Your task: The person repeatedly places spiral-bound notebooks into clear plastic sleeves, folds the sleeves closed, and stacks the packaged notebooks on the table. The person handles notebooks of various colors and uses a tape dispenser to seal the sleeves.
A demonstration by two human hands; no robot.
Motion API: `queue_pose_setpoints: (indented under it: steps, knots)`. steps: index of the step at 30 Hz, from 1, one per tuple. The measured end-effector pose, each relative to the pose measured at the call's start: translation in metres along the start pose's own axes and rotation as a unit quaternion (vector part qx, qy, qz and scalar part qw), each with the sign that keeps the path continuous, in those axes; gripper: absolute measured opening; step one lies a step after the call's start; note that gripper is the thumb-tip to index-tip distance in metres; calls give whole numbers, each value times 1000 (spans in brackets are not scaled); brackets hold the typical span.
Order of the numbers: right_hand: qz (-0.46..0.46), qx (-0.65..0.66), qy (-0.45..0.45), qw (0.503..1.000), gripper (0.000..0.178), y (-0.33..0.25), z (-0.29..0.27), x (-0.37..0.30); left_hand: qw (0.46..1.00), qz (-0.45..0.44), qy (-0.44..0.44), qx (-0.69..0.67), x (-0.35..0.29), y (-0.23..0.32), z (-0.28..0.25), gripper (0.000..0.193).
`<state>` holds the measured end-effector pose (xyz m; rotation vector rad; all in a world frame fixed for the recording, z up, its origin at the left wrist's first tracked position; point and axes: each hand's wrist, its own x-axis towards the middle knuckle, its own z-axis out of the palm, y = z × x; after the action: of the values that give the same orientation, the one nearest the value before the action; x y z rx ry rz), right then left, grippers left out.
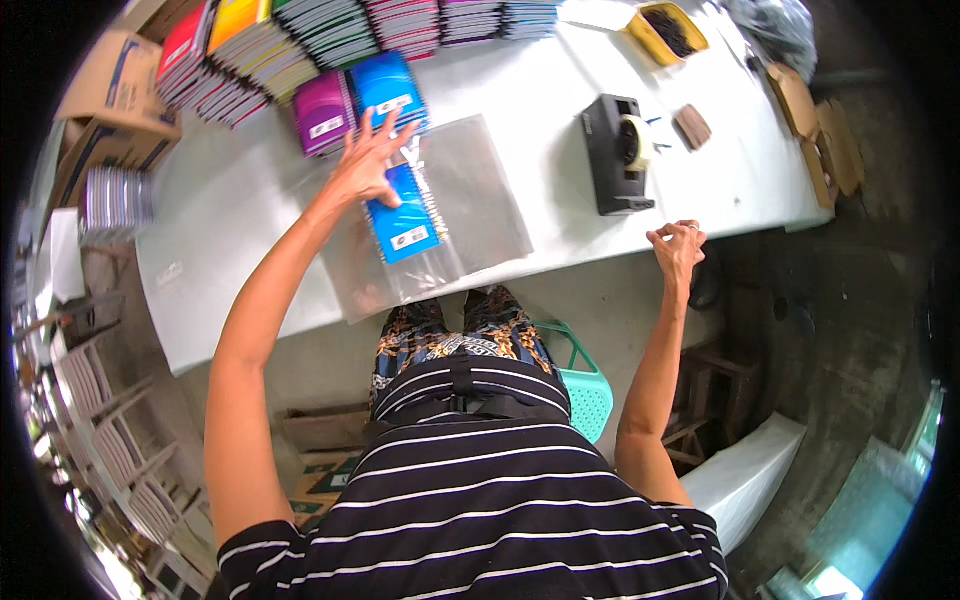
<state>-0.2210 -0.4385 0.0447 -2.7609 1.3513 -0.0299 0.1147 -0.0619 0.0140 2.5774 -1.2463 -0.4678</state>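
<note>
A small blue spiral notebook (408, 215) lies on clear plastic sheets or bags (485, 190) near the table's front edge. My left hand (365, 172) is open above it, fingers spread, the thumb at the notebook's upper part. Its fingertips reach the lower edge of a blue notebook stack (385, 85); whether they press on it I cannot tell. A purple notebook stack (325, 108) stands to the left of that. My right hand (678, 245) is closed at the table's front edge, fingers curled together; anything in them is hidden. A black tape dispenser (607, 155) stands just beyond it.
Tall rows of coloured notebooks (310, 35) line the table's (225, 220) far left. A yellow tub of dark small pieces (668, 35), a brown block (692, 128) and open cardboard boxes (825, 150) are at the right. Below the table stands a green plastic stool (588, 395).
</note>
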Motion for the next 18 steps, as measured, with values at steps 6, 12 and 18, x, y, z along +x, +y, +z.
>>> queue_pose_setpoints:
  steps: [6, 12, 18]
  knots:
    - [-339, 347, -338, 806, 41, -215, -18, -17, 1000, -3, 5, 4, 4, 19, -3, 136]
    - [-393, 255, -416, 780, 28, -328, 17, -30, 999, -22, 36, -27, 5, 13, 7, 139]
    - [-394, 112, -293, 864, 26, -341, 31, -41, 998, -18, 40, -38, 3, 6, 12, 131]
